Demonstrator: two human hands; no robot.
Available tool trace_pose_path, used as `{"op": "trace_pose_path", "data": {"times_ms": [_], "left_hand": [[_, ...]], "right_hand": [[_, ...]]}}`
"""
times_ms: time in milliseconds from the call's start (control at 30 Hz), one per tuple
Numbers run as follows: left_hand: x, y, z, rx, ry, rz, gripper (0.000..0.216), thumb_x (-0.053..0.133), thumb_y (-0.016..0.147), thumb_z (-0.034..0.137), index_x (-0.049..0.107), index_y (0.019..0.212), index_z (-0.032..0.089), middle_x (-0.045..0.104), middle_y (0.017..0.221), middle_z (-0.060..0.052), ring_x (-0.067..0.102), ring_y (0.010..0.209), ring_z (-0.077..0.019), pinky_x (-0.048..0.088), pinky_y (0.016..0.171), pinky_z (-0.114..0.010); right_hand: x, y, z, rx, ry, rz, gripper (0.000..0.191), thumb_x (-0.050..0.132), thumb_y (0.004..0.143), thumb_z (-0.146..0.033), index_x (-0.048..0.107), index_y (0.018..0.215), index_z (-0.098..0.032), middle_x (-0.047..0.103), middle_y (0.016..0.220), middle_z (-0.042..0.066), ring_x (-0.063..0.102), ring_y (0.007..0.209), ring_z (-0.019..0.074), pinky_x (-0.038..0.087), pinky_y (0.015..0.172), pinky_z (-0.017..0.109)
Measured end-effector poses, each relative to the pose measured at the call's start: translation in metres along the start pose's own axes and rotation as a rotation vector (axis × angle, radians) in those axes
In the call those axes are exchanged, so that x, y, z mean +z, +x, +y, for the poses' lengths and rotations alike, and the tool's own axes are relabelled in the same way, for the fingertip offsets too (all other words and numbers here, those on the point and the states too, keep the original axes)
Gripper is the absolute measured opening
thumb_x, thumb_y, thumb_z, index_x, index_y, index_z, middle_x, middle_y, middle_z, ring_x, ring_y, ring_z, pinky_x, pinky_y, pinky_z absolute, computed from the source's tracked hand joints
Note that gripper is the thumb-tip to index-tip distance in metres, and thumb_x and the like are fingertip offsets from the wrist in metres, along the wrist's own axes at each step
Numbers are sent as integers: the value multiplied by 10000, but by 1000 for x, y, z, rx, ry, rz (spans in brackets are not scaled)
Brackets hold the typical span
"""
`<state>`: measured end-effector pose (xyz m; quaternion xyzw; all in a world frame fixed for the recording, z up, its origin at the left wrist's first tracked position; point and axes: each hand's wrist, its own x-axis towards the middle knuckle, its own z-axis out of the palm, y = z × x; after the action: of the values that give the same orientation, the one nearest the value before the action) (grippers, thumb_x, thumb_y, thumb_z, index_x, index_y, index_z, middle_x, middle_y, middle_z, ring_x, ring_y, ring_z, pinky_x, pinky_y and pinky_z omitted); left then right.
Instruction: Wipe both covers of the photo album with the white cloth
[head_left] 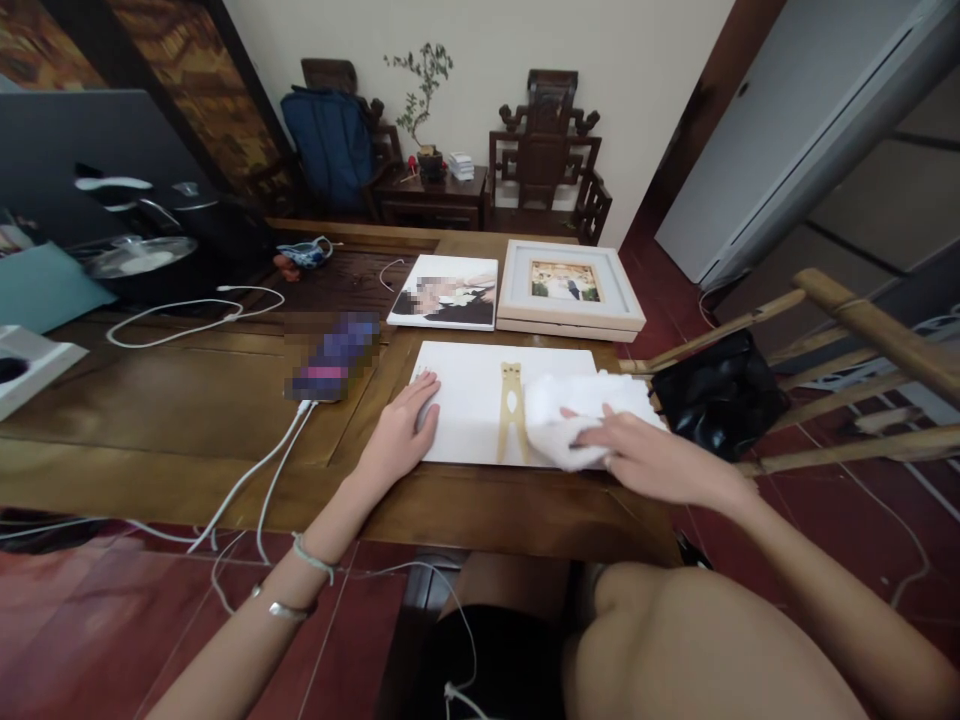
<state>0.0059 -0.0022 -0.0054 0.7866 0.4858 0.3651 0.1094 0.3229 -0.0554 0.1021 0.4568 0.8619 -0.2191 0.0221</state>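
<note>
A white panel [469,400] with a wooden stand piece [511,415] on it lies flat on the wooden table [187,400] in front of me. My left hand [397,435] rests flat on the panel's left edge, fingers stretched out. My right hand [645,460] presses a white cloth [570,415] onto the panel's right side, fingers laid over it.
Behind the panel lie a frameless photo print [446,290] and a white-framed picture [566,285]. A phone [330,358] with white cables [255,470] sits to the left. A black bag [716,395] hangs on a wooden chair at right. Dark chairs and a side table stand by the wall.
</note>
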Motion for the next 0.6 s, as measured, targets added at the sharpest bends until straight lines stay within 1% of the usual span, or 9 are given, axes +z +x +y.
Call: {"op": "trace_pose_path", "data": {"times_ms": [67, 133, 167, 233, 333, 433, 500, 533, 600], "left_hand": [[0, 0, 0, 3, 3, -1, 383, 434, 891, 287, 595, 1180, 93, 563, 1304, -171, 483, 1267, -259, 369, 1091, -469], [0, 0, 0, 4, 3, -2, 383, 430, 891, 285, 594, 1180, 94, 563, 1304, -169, 483, 1266, -262, 367, 1090, -471], [0, 1, 1, 5, 2, -3, 384, 429, 891, 285, 594, 1181, 93, 562, 1305, -170, 482, 1267, -263, 366, 1091, -471], [-1, 1, 1, 5, 1, -5, 382, 430, 890, 283, 593, 1181, 96, 559, 1309, -168, 482, 1267, -263, 365, 1091, -470], [-1, 1, 0, 2, -4, -1, 375, 440, 885, 281, 598, 1176, 104, 566, 1303, -161, 491, 1258, -261, 369, 1089, -466], [-1, 1, -1, -2, 0, 4, 367, 451, 879, 279, 604, 1167, 111, 575, 1294, -156, 502, 1248, -262, 377, 1083, -471], [-1, 2, -2, 1, 5, 7, 366, 454, 878, 278, 605, 1166, 109, 575, 1293, -158, 506, 1244, -263, 380, 1079, -473], [0, 2, -2, 5, 6, 11, 366, 455, 878, 277, 605, 1165, 107, 576, 1292, -160, 508, 1243, -262, 382, 1078, -472], [0, 2, -3, 11, 9, 20, 364, 458, 877, 277, 608, 1160, 104, 581, 1284, -163, 513, 1238, -259, 388, 1075, -465]], "right_hand": [[6, -19, -14, -58, 42, -68, 503, 360, 693, -16, 642, 1066, -202, 543, 1355, 39, 438, 1293, 256, 220, 1123, 490], [8, -29, -22, -99, 72, -129, 516, 361, 679, -4, 636, 1065, -209, 501, 1398, 20, 399, 1325, 242, 157, 1145, 495], [8, -31, -23, -107, 78, -142, 515, 364, 682, -7, 633, 1072, -210, 495, 1404, 17, 405, 1321, 242, 159, 1146, 494], [6, -27, -19, -99, 70, -124, 505, 369, 704, -24, 633, 1090, -214, 510, 1390, 14, 441, 1294, 250, 202, 1134, 486], [-2, -3, -2, -53, 10, -34, 507, 384, 723, -54, 631, 1139, -206, 557, 1340, 35, 495, 1235, 290, 319, 1071, 481], [-12, 32, 21, 0, -55, 47, 526, 388, 734, -69, 616, 1196, -175, 627, 1239, 84, 554, 1150, 315, 403, 990, 488], [-14, 55, 36, -8, -86, 90, 532, 377, 744, -66, 599, 1220, -155, 641, 1210, 107, 543, 1163, 319, 389, 994, 522], [-13, 65, 41, -25, -106, 110, 537, 372, 745, -58, 588, 1229, -145, 621, 1243, 121, 504, 1213, 324, 353, 1015, 557], [-6, 76, 48, -70, -163, 150, 550, 373, 728, -36, 575, 1233, -122, 503, 1380, 149, 346, 1344, 335, 246, 1051, 633]]}}
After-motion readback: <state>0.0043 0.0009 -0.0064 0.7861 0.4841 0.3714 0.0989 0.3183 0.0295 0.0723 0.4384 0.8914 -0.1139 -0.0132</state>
